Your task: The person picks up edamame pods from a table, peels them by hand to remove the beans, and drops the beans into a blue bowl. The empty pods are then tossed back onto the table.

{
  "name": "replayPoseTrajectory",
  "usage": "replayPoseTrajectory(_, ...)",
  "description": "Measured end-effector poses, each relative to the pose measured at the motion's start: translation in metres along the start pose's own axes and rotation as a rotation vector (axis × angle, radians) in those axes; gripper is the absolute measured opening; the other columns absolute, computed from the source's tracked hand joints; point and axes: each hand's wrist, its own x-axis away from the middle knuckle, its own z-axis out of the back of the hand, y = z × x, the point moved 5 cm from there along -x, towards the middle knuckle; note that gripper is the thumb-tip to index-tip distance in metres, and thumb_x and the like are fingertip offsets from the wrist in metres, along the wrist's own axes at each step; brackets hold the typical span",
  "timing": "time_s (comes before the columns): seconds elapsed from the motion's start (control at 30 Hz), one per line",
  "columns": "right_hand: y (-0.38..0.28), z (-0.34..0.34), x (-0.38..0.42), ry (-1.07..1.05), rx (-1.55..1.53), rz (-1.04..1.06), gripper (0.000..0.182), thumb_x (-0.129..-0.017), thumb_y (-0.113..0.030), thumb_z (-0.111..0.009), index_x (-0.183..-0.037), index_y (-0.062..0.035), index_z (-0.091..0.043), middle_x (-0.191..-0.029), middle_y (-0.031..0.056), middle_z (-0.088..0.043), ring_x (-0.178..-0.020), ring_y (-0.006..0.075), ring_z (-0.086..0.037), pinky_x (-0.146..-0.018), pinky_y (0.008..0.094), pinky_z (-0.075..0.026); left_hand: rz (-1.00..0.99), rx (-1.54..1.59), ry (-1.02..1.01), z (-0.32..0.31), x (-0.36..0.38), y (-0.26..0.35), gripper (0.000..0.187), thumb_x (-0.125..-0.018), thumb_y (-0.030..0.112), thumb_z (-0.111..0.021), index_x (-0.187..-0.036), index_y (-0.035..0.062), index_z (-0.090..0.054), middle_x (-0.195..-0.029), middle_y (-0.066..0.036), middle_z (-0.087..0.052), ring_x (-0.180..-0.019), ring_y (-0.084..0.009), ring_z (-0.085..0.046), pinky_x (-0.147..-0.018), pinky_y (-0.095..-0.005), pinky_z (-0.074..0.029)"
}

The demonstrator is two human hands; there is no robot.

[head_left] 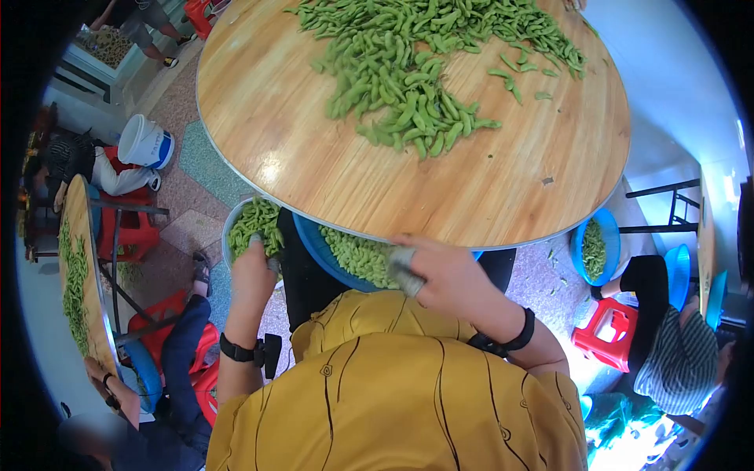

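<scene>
My left hand (251, 271) is over the near side of a pale basin (227, 235) of green soybean pods (271, 222). Grey wrapping shows on its digits; what the fingers do among the pods is hidden. Close to the table's near edge, my right hand (448, 275) has its fingers curled inward, with grey wrapping on the fingertips. Blur hides whatever may be between them. Below it, a blue basin (309, 235) holds shelled light-green beans (353, 253), partly under the tabletop. A large heap of soybean pods (416, 86) covers the far part of the round wooden table (314, 173).
On the left, people sit by another table (82, 204) with pods, near red stools (129, 231) and a white bucket (144, 141). To the right are a blue basket (594, 247) of pods, a red stool (609, 330) and a person in a striped top (679, 369).
</scene>
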Motion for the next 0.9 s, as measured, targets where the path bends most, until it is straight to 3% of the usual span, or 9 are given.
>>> replayPoseTrajectory(0.17, 0.068, 0.070, -0.053, 0.335, 0.292, -0.333, 0.028, -0.079, -0.022, -0.064, -0.098, -0.0018, -0.058, -0.082, 0.0213, -0.063, -0.079, 0.0391, -0.062, -0.068, 0.0452, -0.050, -0.129, 0.298, 0.089, 0.020, -0.003, 0.045, 0.018, -0.082, 0.014, -0.065, -0.088, -0.0027, -0.060, -0.075, -0.020, -0.063, -0.070, -0.0372, -0.063, -0.062, -0.0412, -0.050)
replayPoseTrajectory(0.3, 0.100, 0.076, -0.090, 0.383, 0.434, -0.545, 0.025, -0.078, -0.021, -0.066, -0.090, -0.0014, -0.058, -0.077, 0.0195, -0.063, -0.075, 0.0373, -0.062, -0.066, 0.0441, -0.050, -0.376, 0.518, 0.143, 0.034, -0.003, 0.103, 0.015, -0.082, 0.008, -0.064, -0.095, 0.0012, -0.064, -0.074, -0.015, -0.064, -0.064, -0.0242, -0.063, -0.059, -0.0313, -0.048)
replayPoseTrajectory(0.4, 0.101, 0.073, -0.092, 0.399, 0.536, -0.583, 0.027, -0.076, -0.023, -0.068, -0.084, -0.0008, -0.055, -0.073, 0.0212, -0.062, -0.072, 0.0404, -0.061, -0.064, 0.0446, -0.050, -0.468, 0.547, 0.138, 0.045, -0.004, 0.139, 0.014, -0.083, 0.009, -0.063, -0.095, 0.0018, -0.065, -0.079, -0.016, -0.064, -0.070, -0.0272, -0.064, -0.063, -0.0320, -0.049)
replayPoseTrajectory(0.5, 0.084, 0.077, -0.074, 0.460, 0.383, -0.416, 0.026, -0.078, -0.021, -0.068, -0.091, -0.0010, -0.058, -0.066, 0.0152, -0.060, -0.059, 0.0311, -0.060, -0.054, 0.0373, -0.048, -0.482, 0.721, 0.021, 0.035, -0.013, 0.165, 0.017, -0.086, 0.011, -0.060, -0.099, 0.0020, -0.063, -0.083, -0.015, -0.065, -0.074, -0.0276, -0.065, -0.065, -0.0327, -0.051)
replayPoseTrajectory(0.57, 0.069, 0.058, -0.056, 0.136, -0.498, -0.709, 0.021, -0.084, -0.015, -0.064, -0.099, -0.0015, -0.060, -0.062, 0.0043, -0.056, -0.052, 0.0149, -0.054, -0.047, 0.0259, -0.041, -0.431, 0.877, -0.092, 0.025, -0.018, 0.180, 0.018, -0.088, 0.013, -0.059, -0.101, 0.0021, -0.062, -0.084, -0.013, -0.066, -0.073, -0.0243, -0.065, -0.065, -0.0318, -0.051)
replayPoseTrajectory(0.63, 0.067, 0.039, -0.037, 0.098, -0.674, -0.667, 0.027, -0.086, -0.014, -0.063, -0.109, -0.0029, -0.057, -0.069, 0.0025, -0.058, -0.054, 0.0098, -0.052, -0.048, 0.0232, -0.040, -0.202, 1.479, -0.622, 0.004, -0.021, 0.197, 0.018, -0.092, 0.014, -0.052, -0.105, 0.0023, -0.060, -0.088, -0.006, -0.066, -0.071, -0.0153, -0.062, -0.063, -0.0279, -0.049)
replayPoseTrajectory(0.67, 0.064, 0.031, -0.030, 0.065, -0.847, -0.624, 0.034, -0.087, -0.013, -0.062, -0.119, -0.0044, -0.054, -0.075, 0.0007, -0.059, -0.056, 0.0047, -0.051, -0.049, 0.0205, -0.040, -0.204, 1.440, -0.793, -0.004, -0.020, 0.202, 0.018, -0.094, 0.011, -0.048, -0.106, 0.0024, -0.057, -0.087, -0.001, -0.063, -0.068, -0.0095, -0.057, -0.061, -0.0242, -0.046)
replayPoseTrajectory(0.83, 0.054, 0.032, -0.012, 0.179, -0.791, -0.606, 0.031, -0.090, -0.014, -0.057, -0.120, -0.0041, -0.052, -0.082, 0.0012, -0.057, -0.056, 0.0064, -0.050, -0.050, 0.0223, -0.041, -0.151, 1.492, -0.777, -0.017, -0.020, 0.199, 0.017, -0.096, 0.016, -0.049, -0.099, 0.0034, -0.059, -0.080, -0.003, -0.061, -0.063, -0.0106, -0.055, -0.057, -0.0238, -0.045)
replayPoseTrajectory(0.9, 0.057, 0.029, -0.005, 0.007, -0.561, -0.729, 0.035, -0.087, -0.010, -0.055, -0.120, -0.0023, -0.051, -0.084, 0.0062, -0.058, -0.061, 0.0136, -0.055, -0.056, 0.0275, -0.046, -0.156, 1.474, -0.722, -0.014, -0.017, 0.198, 0.016, -0.096, 0.015, -0.049, -0.098, 0.0034, -0.059, -0.079, -0.002, -0.061, -0.063, -0.0104, -0.054, -0.056, -0.0241, -0.045)
